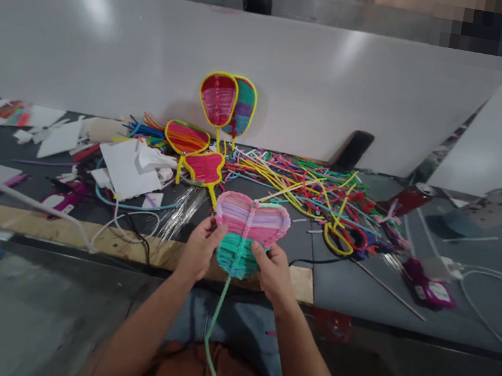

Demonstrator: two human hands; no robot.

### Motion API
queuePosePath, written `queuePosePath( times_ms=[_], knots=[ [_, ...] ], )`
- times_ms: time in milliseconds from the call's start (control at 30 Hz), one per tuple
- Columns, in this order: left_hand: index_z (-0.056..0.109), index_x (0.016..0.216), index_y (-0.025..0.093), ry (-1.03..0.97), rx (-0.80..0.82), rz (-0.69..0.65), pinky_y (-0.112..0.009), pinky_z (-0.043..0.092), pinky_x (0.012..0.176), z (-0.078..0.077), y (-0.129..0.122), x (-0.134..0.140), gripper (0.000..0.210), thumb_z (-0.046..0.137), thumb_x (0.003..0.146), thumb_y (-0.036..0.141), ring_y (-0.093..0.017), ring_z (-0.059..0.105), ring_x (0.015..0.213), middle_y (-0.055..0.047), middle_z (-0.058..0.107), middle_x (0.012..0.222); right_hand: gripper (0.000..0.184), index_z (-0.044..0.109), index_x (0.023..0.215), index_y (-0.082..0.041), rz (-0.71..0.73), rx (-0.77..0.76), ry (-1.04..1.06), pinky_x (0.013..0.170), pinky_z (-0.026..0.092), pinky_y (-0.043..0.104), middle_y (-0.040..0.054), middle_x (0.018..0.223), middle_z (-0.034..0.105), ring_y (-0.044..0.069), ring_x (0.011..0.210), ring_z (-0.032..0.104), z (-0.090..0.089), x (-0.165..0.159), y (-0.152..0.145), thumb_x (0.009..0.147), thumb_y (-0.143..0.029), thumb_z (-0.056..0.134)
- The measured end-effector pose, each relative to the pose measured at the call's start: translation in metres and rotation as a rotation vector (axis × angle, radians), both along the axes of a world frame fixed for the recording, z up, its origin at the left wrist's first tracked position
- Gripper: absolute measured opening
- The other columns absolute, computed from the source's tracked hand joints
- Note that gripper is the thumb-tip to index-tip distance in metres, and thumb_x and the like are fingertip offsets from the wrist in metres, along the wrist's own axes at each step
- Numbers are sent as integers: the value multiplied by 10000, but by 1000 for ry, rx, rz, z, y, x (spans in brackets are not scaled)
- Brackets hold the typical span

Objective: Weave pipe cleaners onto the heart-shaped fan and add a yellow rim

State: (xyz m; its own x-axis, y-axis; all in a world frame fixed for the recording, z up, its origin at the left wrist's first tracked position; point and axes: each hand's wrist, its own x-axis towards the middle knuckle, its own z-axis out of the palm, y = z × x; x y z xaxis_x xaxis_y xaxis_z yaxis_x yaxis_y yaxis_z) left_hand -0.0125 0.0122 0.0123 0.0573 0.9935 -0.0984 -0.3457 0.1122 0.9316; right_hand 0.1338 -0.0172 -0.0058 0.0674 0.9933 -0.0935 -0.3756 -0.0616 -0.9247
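A heart-shaped pipe-cleaner fan (253,217), pink and lilac above and green below, is held up over the table's front edge. A long green stem (217,311) hangs from it towards my lap. My left hand (201,247) grips its left edge, thumb on the front. On the opposite edge, my right hand (273,269) pinches it the same way. Just behind the fan lies a yellow-rimmed red butterfly shape (206,169). Two yellow-rimmed fans, one red and pink (217,100), one green and purple (243,110), lean against the white partition.
Loose pipe cleaners (295,179) spread across the table, with yellow-handled scissors (338,240) at their right. A black phone (353,150) leans on the partition (109,55). Further right stand a red can (410,198) and a bottle (493,206). White paper (129,167) and cables lie left.
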Motion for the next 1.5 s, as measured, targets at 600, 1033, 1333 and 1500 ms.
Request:
queuePosePath(
  times_ms=[600,1033,1333,1500],
  knots=[
    [620,1008,153,150,-18,-108,-300,514,718,-2,5,0,405,744,668,334,-187,666,746,-49,718,831,318,687,827,-205,26,18,-111,672,463,268,11,740,656,170,711,563,-2,26,3,780,-511,613],
    [638,939,172,163,-69,-148,-252,490,667,-7,9,6,372,729,676,419,-155,628,695,-31,699,787,333,651,986,-227,-165,23,-156,767,454,252,12,909,679,147,800,577,-2,41,14,801,-498,595],
    [625,756,162,192,-116,-96,-199,410,527,-15,12,6,323,696,691,471,-99,505,514,25,594,590,300,648,989,-231,-104,19,-28,741,468,257,10,895,672,149,792,585,-10,40,10,843,-474,552],
    [599,1035,170,255,-26,-110,-283,488,765,-7,17,-4,407,651,736,441,-173,629,831,-79,666,979,297,656,998,-234,-144,-20,31,727,481,251,4,867,677,142,764,591,-10,43,6,809,-458,602]
  ],
)
